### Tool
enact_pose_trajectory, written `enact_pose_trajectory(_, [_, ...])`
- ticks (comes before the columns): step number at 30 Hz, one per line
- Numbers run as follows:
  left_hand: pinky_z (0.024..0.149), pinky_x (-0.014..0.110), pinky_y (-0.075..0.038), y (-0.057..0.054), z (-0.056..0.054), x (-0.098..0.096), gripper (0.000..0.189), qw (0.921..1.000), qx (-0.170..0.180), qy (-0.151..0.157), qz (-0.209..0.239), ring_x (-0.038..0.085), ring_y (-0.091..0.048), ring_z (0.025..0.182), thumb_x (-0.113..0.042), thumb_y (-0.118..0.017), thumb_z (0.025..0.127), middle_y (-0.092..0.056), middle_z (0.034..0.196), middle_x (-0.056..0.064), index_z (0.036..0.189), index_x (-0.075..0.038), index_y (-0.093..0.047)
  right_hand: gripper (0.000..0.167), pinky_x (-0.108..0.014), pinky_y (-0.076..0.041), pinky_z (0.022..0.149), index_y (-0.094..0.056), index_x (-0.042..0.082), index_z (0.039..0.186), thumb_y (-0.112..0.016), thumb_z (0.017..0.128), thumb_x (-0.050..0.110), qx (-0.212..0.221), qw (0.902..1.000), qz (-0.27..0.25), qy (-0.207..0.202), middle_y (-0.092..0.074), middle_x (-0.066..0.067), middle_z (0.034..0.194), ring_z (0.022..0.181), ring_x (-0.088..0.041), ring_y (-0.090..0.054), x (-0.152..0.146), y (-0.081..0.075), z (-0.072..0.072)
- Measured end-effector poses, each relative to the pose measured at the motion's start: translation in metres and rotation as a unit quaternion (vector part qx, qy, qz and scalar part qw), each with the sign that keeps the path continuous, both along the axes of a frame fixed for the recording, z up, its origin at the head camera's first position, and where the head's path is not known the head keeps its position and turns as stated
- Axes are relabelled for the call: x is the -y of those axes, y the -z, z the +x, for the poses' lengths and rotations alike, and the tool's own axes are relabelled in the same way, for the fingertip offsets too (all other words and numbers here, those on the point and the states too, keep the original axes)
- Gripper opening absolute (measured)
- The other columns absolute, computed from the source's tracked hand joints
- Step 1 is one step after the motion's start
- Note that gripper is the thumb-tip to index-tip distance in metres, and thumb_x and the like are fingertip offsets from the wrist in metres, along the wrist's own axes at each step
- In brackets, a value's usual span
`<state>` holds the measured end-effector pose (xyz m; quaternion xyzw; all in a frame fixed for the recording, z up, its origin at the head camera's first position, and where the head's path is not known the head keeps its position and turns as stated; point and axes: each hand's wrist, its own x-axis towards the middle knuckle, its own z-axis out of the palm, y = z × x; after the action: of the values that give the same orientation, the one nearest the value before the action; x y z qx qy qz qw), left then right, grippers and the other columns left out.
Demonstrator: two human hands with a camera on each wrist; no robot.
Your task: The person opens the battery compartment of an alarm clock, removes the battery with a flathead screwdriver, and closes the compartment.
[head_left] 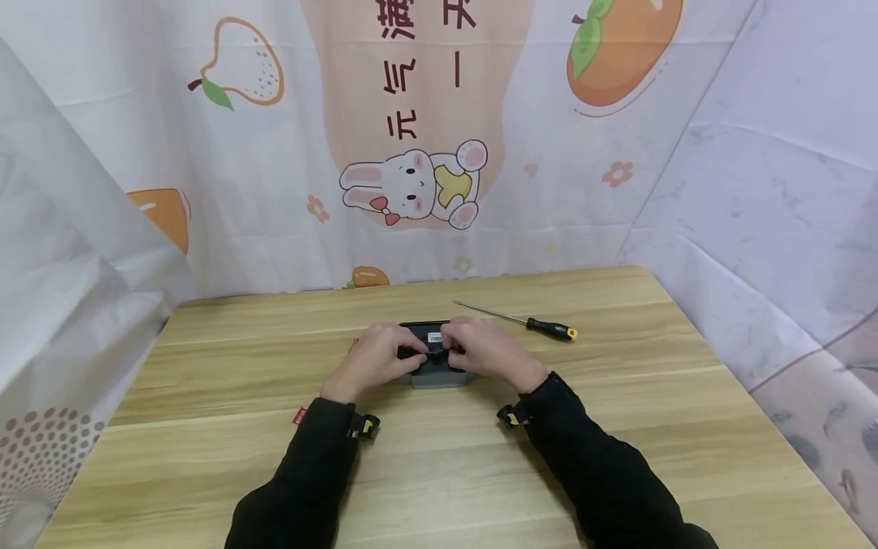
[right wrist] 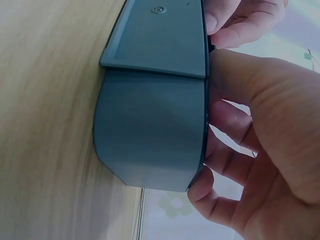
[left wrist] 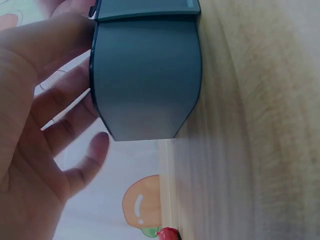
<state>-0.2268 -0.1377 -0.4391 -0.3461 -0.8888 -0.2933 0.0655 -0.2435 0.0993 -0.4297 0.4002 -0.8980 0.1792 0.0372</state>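
Note:
A dark grey-blue plastic casing (head_left: 439, 379) lies on the table with its open side up, and a white label (head_left: 435, 337) shows inside. From the left, my left hand (head_left: 377, 354) reaches over it, thumb and forefinger pinched together at the middle. My right hand (head_left: 490, 351) comes from the right with curled fingers meeting them. A thin dark piece (head_left: 436, 352) shows between the fingertips; its kind cannot be told. The wrist views show the casing's smooth end walls (left wrist: 147, 80) (right wrist: 150, 125), and a screw (right wrist: 158, 9) sits in its side.
A screwdriver (head_left: 551, 329) with a black and yellow handle lies behind my right hand, its shaft pointing left. A small red thing (left wrist: 169, 233) lies at the table's far side, mostly hidden by my left hand in the head view. A printed curtain (head_left: 274, 191) hangs behind the table.

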Motion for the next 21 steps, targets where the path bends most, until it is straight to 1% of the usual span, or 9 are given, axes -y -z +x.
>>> enact_pose_trajectory(2, [0.075,0.028,-0.054,0.0003,0.0002,-0.0011,0.008,0.9999,-0.014,0.009,0.001,0.007,-0.067,0.081,-0.010,-0.079,0.087,-0.075,0.086,-0.008,0.091,-0.015,-0.082,0.022,-0.026,-0.038,0.063,-0.057,0.018,0.080,-0.071,0.087,0.003,0.007,1.0000,-0.003,0.000,-0.051,0.004,0.081,0.068,-0.011,-0.045,-0.0006,-0.0007,0.0004])
enact_pose_trajectory(4, [0.068,0.025,-0.051,0.0006,0.0006,-0.0026,0.010,0.9993,-0.032,0.016,0.002,0.004,-0.063,0.071,-0.007,-0.078,0.086,-0.074,0.081,-0.010,0.088,-0.015,-0.082,0.024,-0.027,-0.038,0.064,-0.056,0.019,0.079,-0.071,0.089,0.003,0.018,0.9998,-0.008,0.000,-0.052,0.003,0.082,0.069,-0.011,-0.045,-0.0018,-0.0015,0.0004])
enact_pose_trajectory(6, [0.062,0.022,-0.047,0.0009,0.0008,-0.0043,0.012,0.9988,-0.046,0.018,0.005,0.001,-0.058,0.064,-0.005,-0.076,0.085,-0.072,0.077,-0.012,0.086,-0.015,-0.082,0.025,-0.028,-0.038,0.065,-0.056,0.019,0.079,-0.071,0.090,0.002,0.029,0.9995,-0.015,-0.004,-0.053,0.003,0.082,0.070,-0.012,-0.045,-0.0031,-0.0021,-0.0003])
enact_pose_trajectory(8, [0.059,0.021,-0.045,0.0014,0.0010,-0.0057,0.012,0.9982,-0.057,0.016,0.006,-0.001,-0.054,0.060,-0.004,-0.074,0.085,-0.071,0.075,-0.012,0.085,-0.014,-0.081,0.025,-0.028,-0.038,0.066,-0.056,0.019,0.079,-0.070,0.090,0.001,0.033,0.9992,-0.020,-0.008,-0.053,0.002,0.082,0.070,-0.012,-0.045,-0.0042,-0.0023,-0.0010])
enact_pose_trajectory(10, [0.059,0.021,-0.044,0.0015,0.0012,-0.0065,0.011,0.9978,-0.065,0.011,0.006,0.000,-0.053,0.061,-0.004,-0.074,0.084,-0.070,0.075,-0.011,0.085,-0.013,-0.080,0.025,-0.027,-0.039,0.066,-0.057,0.020,0.080,-0.071,0.089,0.001,0.033,0.9991,-0.023,-0.011,-0.054,0.003,0.082,0.070,-0.011,-0.046,-0.0049,-0.0020,-0.0021])
enact_pose_trajectory(15, [0.062,0.023,-0.047,0.0025,0.0009,-0.0068,0.010,0.9968,-0.080,-0.001,-0.003,0.006,-0.058,0.065,-0.003,-0.075,0.082,-0.070,0.077,-0.007,0.086,-0.011,-0.079,0.021,-0.027,-0.043,0.066,-0.061,0.020,0.082,-0.072,0.089,0.004,0.037,0.9990,-0.022,-0.013,-0.056,0.006,0.083,0.071,-0.009,-0.049,-0.0055,-0.0018,-0.0040])
enact_pose_trajectory(21, [0.065,0.025,-0.050,0.0042,-0.0004,-0.0079,0.010,0.9946,-0.103,0.004,-0.014,0.008,-0.061,0.067,-0.004,-0.075,0.083,-0.074,0.079,-0.006,0.087,-0.011,-0.081,0.010,-0.027,-0.047,0.068,-0.070,0.016,0.091,-0.071,0.093,0.007,0.084,0.9962,-0.022,-0.008,-0.062,0.009,0.083,0.070,-0.006,-0.054,-0.0081,-0.0049,-0.0052])
